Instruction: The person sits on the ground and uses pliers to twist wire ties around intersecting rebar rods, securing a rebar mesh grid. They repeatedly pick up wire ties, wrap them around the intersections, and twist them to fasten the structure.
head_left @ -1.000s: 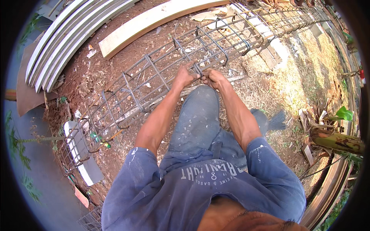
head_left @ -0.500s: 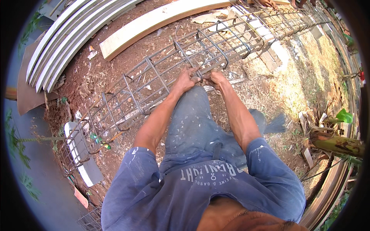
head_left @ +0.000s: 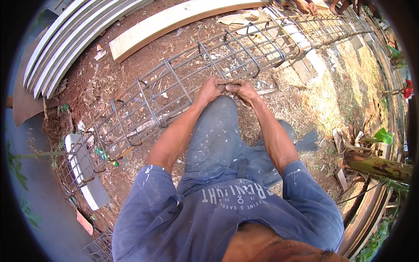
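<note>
Two hands, left hand and right hand, both clenched on one bar of the long rebar cage lying on red dirt, scarcely shifted since a second ago, grip unchanged.

Pale wooden plank on red dirt, upper left. Stack of corrugated sheets beside it. White block lower left. Green-leaved plant right edge.

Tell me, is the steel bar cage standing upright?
No, the long cage lies on its side across the red dirt, with both hands gripping its near bar.
</note>
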`<action>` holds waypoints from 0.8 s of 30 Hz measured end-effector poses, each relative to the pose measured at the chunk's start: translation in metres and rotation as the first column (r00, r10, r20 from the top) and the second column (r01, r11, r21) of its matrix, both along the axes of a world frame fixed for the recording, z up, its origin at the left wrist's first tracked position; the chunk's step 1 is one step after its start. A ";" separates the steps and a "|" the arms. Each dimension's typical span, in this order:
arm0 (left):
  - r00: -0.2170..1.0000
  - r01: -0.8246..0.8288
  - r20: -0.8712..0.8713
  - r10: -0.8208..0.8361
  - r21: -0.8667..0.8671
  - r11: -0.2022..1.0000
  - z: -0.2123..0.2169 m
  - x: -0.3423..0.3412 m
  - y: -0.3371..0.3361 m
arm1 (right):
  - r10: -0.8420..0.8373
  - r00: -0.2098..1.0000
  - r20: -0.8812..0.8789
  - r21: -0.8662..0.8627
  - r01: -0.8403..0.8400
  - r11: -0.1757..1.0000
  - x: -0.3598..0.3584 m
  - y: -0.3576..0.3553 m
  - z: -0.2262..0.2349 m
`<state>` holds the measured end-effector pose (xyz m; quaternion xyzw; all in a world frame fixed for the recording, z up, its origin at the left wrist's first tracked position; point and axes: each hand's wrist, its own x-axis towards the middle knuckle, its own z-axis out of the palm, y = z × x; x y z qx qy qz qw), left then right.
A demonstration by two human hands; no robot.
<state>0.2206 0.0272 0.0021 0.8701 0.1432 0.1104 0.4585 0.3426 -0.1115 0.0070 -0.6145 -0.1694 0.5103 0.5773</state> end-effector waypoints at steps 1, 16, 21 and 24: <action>0.999 0.028 -0.014 -0.031 -0.130 0.991 -0.002 0.002 0.008 | 0.012 0.998 0.067 -0.013 -0.011 1.000 -0.008 0.000 0.009; 0.951 -0.082 -0.308 0.014 -0.211 0.974 0.004 0.018 0.037 | -0.041 0.995 0.088 0.014 0.040 0.999 -0.001 -0.005 -0.043; 0.943 -0.112 -0.331 0.012 -0.285 0.952 0.008 0.018 0.036 | -0.032 0.926 0.376 -0.192 0.112 0.975 -0.016 0.005 -0.018; 0.919 -0.116 -0.383 -0.093 -0.488 0.865 -0.002 0.023 0.045 | -0.091 0.861 0.501 -0.143 0.186 0.972 -0.028 0.009 -0.011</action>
